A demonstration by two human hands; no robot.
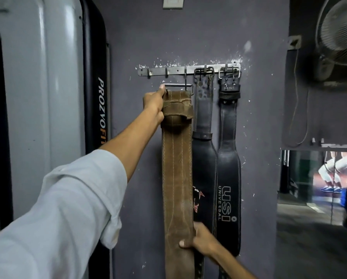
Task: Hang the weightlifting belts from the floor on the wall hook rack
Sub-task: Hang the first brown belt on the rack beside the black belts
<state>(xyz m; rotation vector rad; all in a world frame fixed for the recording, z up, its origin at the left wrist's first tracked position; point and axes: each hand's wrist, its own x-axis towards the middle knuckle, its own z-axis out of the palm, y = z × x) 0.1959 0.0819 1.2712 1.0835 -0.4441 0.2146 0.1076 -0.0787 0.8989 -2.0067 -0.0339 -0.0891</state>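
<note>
- The belt point(176, 168) hangs flat against the wall, just left of two black belts point(229, 178). Its top is under the third hook point(185, 77) from the left on the rack point(172, 70).
- Its buckle point(178, 85) sits just below the rack, and the hook crosses the top bar near its right end. Whether the bar is truly caught cannot be told.
- Your left hand point(154, 103) grasps the belt's folded top beside the buckle, thumb raised against the bar's left end. Your right hand point(200, 240) grips the belt low down, thumb across the front.
- Lift with the left hand so the bar rides over the hook's tip, then lower until the hook takes the weight. Let the right hand only steady the tail, not pull.
- Give a light tug before loosing either hand. The belt looks stiff and heavy and may drop if the bar merely rests on the tip.
- The nearer black belt touches the belt's right edge, so mind you do not snag its buckle.
- Two hooks further left stand free.
- A machine point(96, 97) stands near your left arm. The fan point(341, 37) is well apart.
</note>
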